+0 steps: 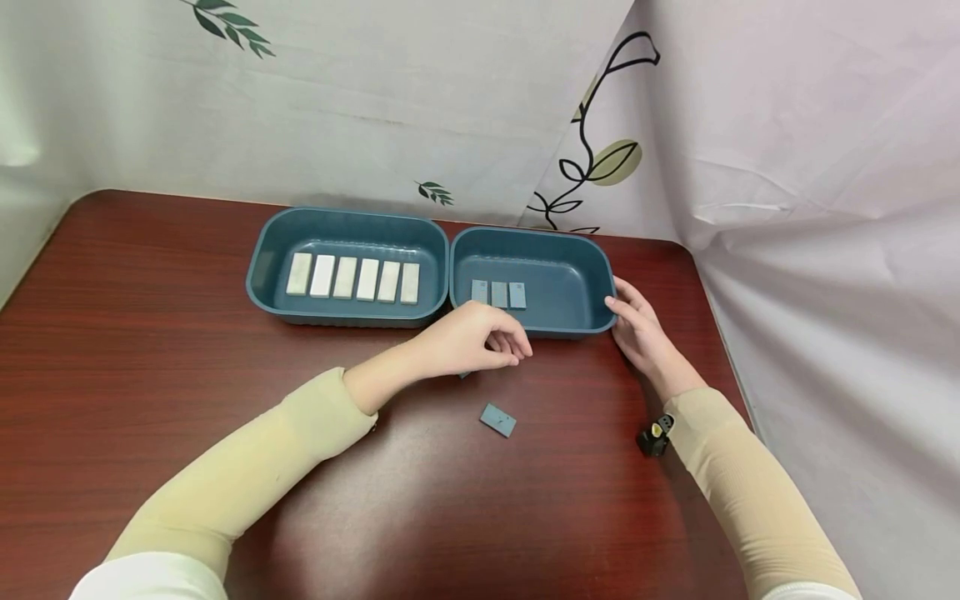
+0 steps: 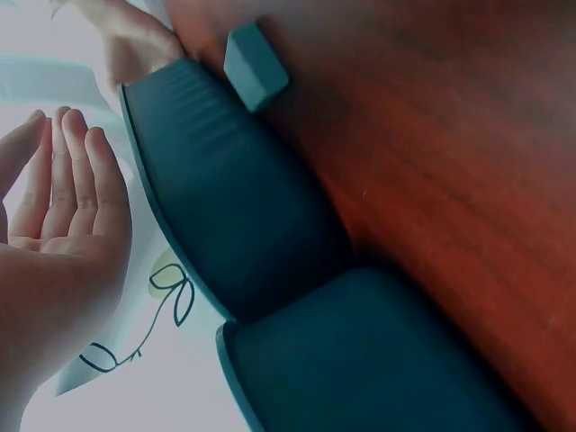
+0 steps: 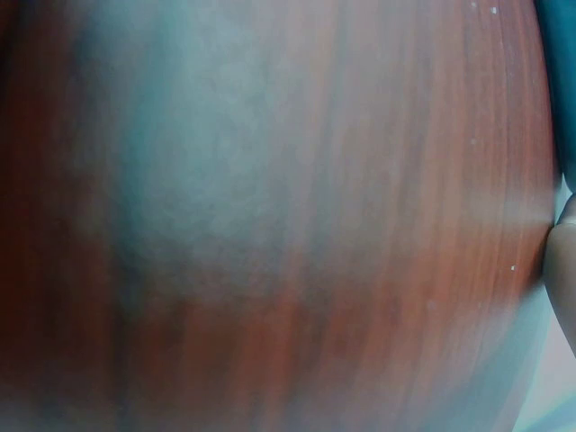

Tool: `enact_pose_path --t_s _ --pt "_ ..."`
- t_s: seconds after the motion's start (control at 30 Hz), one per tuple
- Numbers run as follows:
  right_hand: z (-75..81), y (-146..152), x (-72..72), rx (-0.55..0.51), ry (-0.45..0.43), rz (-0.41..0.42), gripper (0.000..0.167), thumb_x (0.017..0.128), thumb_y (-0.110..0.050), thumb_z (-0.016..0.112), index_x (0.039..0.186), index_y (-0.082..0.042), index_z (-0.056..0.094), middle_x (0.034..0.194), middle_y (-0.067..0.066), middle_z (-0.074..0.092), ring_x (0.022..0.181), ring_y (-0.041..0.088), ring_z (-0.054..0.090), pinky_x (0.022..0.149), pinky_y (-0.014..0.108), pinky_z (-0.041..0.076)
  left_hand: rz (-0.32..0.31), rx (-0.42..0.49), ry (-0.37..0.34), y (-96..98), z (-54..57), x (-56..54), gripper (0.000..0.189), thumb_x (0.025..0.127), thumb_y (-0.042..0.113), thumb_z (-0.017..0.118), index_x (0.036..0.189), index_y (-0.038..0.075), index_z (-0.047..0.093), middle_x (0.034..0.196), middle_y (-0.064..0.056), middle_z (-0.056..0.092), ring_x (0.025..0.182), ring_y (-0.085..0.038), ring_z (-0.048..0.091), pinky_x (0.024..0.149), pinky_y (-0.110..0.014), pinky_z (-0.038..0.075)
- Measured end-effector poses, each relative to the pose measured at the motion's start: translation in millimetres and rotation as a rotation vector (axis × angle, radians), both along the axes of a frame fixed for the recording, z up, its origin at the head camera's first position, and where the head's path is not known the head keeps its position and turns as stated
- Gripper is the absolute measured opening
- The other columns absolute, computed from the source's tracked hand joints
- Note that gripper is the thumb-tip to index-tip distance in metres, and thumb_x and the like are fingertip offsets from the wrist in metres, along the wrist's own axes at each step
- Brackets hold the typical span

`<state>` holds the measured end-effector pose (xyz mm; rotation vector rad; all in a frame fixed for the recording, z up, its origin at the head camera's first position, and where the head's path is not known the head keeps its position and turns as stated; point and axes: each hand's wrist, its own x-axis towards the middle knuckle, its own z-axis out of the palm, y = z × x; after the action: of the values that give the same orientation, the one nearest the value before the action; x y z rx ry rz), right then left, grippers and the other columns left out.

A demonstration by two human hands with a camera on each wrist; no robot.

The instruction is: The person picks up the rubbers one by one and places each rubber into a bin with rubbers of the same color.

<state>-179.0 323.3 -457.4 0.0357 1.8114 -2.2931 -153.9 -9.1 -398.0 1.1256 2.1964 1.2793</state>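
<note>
My left hand (image 1: 472, 340) hovers over the near rim of the right blue bin (image 1: 536, 332), fingers loosely bent, holding nothing. In the left wrist view its fingers and thumb stand apart from the bins. My right hand (image 1: 641, 333) holds the right end of that bin, thumb over the rim and fingers along the outside. Three blue-grey tiles (image 1: 498, 294) line up inside it, their lower ends partly hidden. One blue-grey tile (image 1: 498, 420) lies on the table; a corner of another (image 1: 464, 374) peeks out beneath my left hand.
Against the right bin stands a matching left bin (image 1: 348, 318) with several white tiles (image 1: 345, 277) in a row. Both are near the back edge of the brown table (image 1: 150, 333). A printed curtain (image 1: 337, 100) hangs behind and to the right.
</note>
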Motion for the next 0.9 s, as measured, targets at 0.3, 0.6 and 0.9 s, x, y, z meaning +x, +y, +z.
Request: enact_pose_path --t_s 0.3,0.6,0.9 --pt "-0.5 0.3 -0.1 0.012 0.001 0.004 0.034 0.111 -0.004 0.044 0.14 -0.018 0.054 0.13 -0.007 0.061 0.115 0.007 0.063 0.101 0.021 0.047 -0.024 -0.023 0.004 -2.8 -14.8 10.2 0.013 0.097 0.005 0.076 0.109 0.007 0.08 0.104 -0.007 0.081 0.09 -0.007 0.072 0.084 -0.019 0.06" --pt "-0.4 -0.5 -0.6 0.009 0.003 0.0 0.034 0.111 -0.003 0.043 0.141 -0.016 0.054 0.13 -0.007 0.062 0.115 0.007 0.062 0.101 0.021 0.047 -0.05 -0.077 -0.027 -4.9 -22.4 18.8 0.015 0.095 0.001 0.077 0.108 0.006 0.08 0.103 -0.007 0.081 0.087 -0.004 0.071 0.082 -0.017 0.059" --pt "0.4 -0.3 -0.9 0.02 -0.003 0.003 0.035 0.111 -0.004 0.044 0.145 -0.014 0.051 0.132 -0.006 0.06 0.118 0.008 0.06 0.102 0.021 0.047 -0.099 -0.153 -0.015 -5.9 -26.4 21.9 0.018 0.093 0.001 0.08 0.109 0.008 0.079 0.106 -0.004 0.079 0.089 -0.005 0.07 0.083 -0.018 0.058"
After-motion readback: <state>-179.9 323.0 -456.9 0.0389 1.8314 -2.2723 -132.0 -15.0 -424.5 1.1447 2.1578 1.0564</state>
